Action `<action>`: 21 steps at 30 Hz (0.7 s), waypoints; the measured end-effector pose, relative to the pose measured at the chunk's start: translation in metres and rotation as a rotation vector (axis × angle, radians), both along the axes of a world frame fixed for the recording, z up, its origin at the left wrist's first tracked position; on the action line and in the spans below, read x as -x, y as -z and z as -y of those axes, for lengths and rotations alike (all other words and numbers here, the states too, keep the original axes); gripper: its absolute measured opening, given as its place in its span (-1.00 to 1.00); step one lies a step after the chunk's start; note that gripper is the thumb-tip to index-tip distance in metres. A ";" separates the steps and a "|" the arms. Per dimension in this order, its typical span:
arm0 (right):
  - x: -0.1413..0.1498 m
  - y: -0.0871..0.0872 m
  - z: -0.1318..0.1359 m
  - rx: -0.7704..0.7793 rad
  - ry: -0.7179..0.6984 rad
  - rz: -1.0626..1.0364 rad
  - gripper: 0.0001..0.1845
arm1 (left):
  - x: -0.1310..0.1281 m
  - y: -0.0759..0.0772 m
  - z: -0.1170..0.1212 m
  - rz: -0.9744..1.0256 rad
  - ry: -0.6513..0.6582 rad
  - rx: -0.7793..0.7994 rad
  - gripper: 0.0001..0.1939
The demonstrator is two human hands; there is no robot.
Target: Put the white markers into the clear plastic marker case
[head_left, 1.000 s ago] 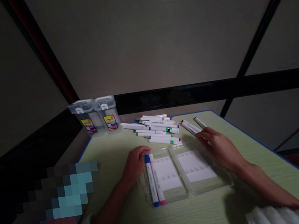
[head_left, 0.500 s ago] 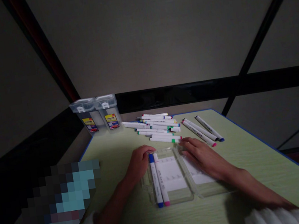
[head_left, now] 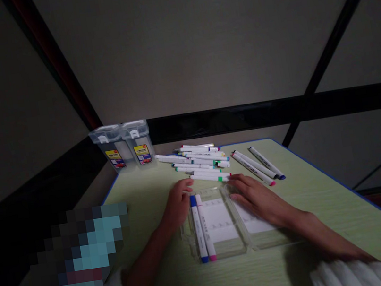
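Observation:
My left hand (head_left: pixel 178 204) is beside the upper left corner of an open clear plastic case (head_left: pixel 225 254), its fingers partly spread near the left end of a white marker (head_left: pixel 206 177). At that marker's right end are the fingertips of my right hand (head_left: pixel 262 201), with the thumb apart below; whether they touch it I cannot tell. My right palm hides part of the case's right half. A blue-capped marker (head_left: pixel 199 230) and a pink-capped marker (head_left: pixel 206 231) lie side by side in the left half, by a white paper insert (head_left: pixel 219 215).
Behind the case is a loose pile of white markers (head_left: pixel 203 158) with coloured ends. Several more markers (head_left: pixel 253 167) lie to the right. Two clear lidded boxes (head_left: pixel 136 141) stand at the back left of the table (head_left: pixel 326 189), near the wall. A pixelated patch covers the lower left.
My right hand has left the group of markers on the right, which now lie loose, and moved left to the front of the pile. My left hand has lifted slightly off the case corner.

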State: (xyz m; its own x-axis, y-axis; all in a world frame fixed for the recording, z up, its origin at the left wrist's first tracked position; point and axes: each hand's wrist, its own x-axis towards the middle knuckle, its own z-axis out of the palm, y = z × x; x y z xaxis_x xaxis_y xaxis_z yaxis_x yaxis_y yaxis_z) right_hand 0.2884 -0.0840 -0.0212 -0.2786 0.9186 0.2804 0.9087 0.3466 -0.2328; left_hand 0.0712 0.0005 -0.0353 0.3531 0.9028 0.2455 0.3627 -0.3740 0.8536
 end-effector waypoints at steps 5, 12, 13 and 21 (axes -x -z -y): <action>-0.001 0.001 -0.001 -0.003 -0.023 -0.011 -0.62 | -0.001 0.004 -0.009 0.076 -0.082 0.056 -0.54; -0.002 0.003 -0.001 -0.003 -0.023 -0.006 -0.65 | 0.002 0.007 -0.008 0.045 -0.017 0.081 -0.51; -0.001 0.003 -0.001 -0.003 -0.020 -0.006 -0.64 | 0.002 0.008 -0.008 0.043 -0.014 0.077 -0.51; 0.001 0.001 -0.001 -0.022 0.015 -0.037 -0.66 | 0.001 0.011 -0.008 0.068 -0.012 0.085 -0.50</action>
